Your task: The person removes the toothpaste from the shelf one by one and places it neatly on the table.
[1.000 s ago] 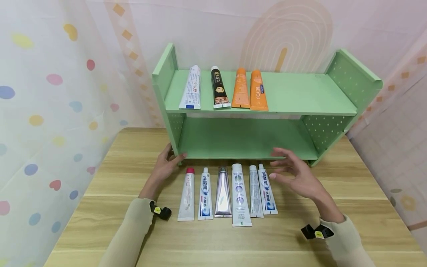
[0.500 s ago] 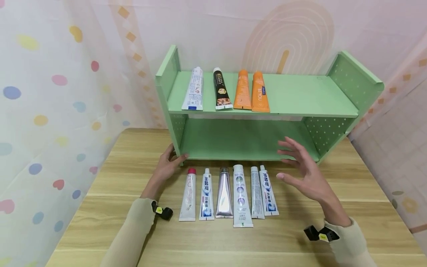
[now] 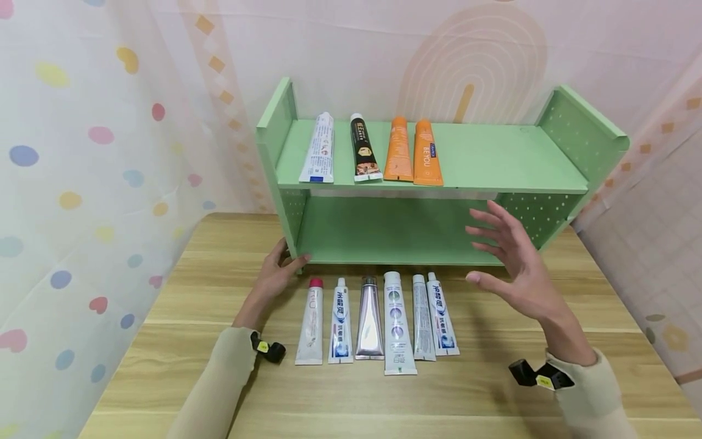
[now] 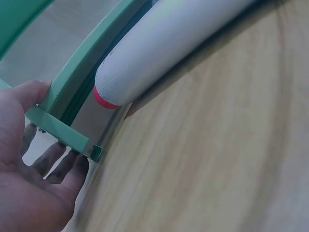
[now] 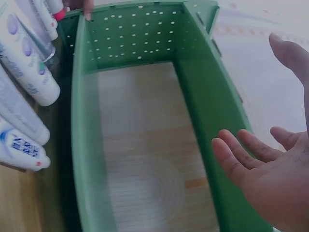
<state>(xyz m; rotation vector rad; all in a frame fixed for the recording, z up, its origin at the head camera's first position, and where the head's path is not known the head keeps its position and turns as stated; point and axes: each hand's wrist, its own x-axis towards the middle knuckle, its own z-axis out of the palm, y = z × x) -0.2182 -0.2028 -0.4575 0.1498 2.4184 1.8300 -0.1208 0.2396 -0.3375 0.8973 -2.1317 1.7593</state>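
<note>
In the head view my left hand (image 3: 273, 274) grips the lower front left corner of a green two-tier shelf (image 3: 384, 228). The left wrist view shows the thumb on the front of the green side panel (image 4: 60, 129) and the other fingers curled behind it. My right hand (image 3: 521, 271) is raised in front of the shelf's right part, thumb and fingers spread, holding nothing. A row of several tubes lies on the table in front of the shelf, from a white tube with a red cap (image 3: 310, 323) to a blue-and-white toothpaste tube (image 3: 443, 317).
On the upper board lie a white tube (image 3: 320, 146), a black tube (image 3: 364, 146) and two orange tubes, one an orange BEYOU tube (image 3: 426, 152). The wooden table (image 3: 351, 402) extends toward the person. A patterned cloth (image 3: 351, 49) hangs behind.
My right hand has moved right and up, away from the rightmost tube, and its fingers have spread wider. My left hand stays on the shelf corner; the whole view has shifted slightly.
</note>
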